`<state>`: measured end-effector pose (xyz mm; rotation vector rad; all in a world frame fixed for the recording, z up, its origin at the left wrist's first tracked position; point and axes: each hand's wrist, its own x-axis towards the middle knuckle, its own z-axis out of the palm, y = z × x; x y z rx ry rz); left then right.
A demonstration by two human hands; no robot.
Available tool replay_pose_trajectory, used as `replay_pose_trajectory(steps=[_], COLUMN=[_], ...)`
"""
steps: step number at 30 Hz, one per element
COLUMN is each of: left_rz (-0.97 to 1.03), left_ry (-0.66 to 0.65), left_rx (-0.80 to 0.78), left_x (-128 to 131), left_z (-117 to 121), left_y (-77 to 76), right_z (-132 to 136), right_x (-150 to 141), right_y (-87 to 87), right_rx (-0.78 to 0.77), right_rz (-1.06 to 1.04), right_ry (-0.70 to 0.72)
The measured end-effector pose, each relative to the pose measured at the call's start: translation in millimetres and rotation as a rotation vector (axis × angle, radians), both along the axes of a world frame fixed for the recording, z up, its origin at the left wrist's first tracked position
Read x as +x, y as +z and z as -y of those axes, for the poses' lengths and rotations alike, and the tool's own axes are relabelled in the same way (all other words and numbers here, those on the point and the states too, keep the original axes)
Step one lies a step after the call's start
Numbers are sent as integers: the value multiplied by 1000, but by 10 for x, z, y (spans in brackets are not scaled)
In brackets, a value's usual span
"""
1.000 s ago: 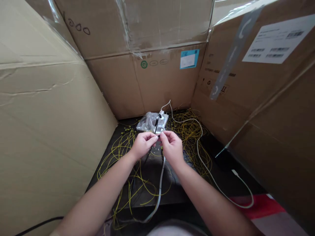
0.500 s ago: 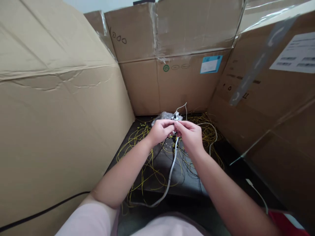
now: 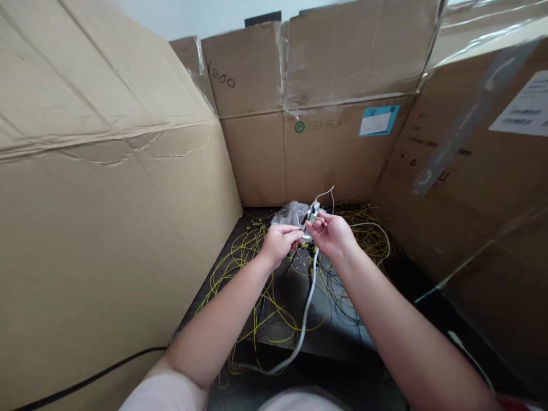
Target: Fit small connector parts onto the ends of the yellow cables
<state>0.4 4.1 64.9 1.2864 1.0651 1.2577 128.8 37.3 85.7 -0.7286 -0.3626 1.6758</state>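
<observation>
My left hand (image 3: 278, 244) is closed in a pinch, its fingertips pointing right. Close beside it, my right hand (image 3: 336, 235) is turned partly palm up with curled fingers and the thumb near the fingertips. Whatever lies between the fingers is too small to make out. Just behind the fingertips is a white power strip (image 3: 315, 209) with something black on it, partly covered by my hands. From under the hands a thick white cable (image 3: 305, 319) runs down toward me. A crumpled clear plastic bag (image 3: 291, 213) lies behind my left hand.
Loose yellow wires (image 3: 240, 257) spread over the dark table (image 3: 295, 297), with a denser yellow bundle (image 3: 370, 231) at the right. Tall cardboard walls stand at the left (image 3: 107, 240), back (image 3: 261, 162) and right (image 3: 483, 211). A black cable (image 3: 98, 371) crosses at lower left.
My fingertips, which were touching, have come slightly apart. My right hand has rolled toward palm up with its fingers curled. The whole view has shifted a little.
</observation>
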Motion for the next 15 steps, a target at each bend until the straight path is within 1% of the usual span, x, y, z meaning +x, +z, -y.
replay_pose_trajectory(steps=[2, 3, 6, 8, 10, 13, 15], left_rz=[10, 20, 51, 71, 94, 124, 127], left_ry=[21, 28, 57, 93, 119, 130, 145], left_rx=[-19, -28, -47, -55, -52, -32, -14], left_x=[-34, -50, -96, -136, -191, -299, -377], left_z=[8, 10, 7, 7, 15, 47, 72], left_y=[-27, -38, -54, -51, -36, 11, 52], right_z=[-89, -141, -349, -541, -761, -1075, -1234], right_x=[61, 91, 171, 223, 289, 435, 555], right_y=[115, 185, 425, 581, 701, 798, 832], right_rx=[-9, 12, 131, 213, 325, 514, 617], right_rz=[-46, -60, -15, 111, 271, 556, 761], right_ry=[-65, -108, -256, -393, -564, -796, -904])
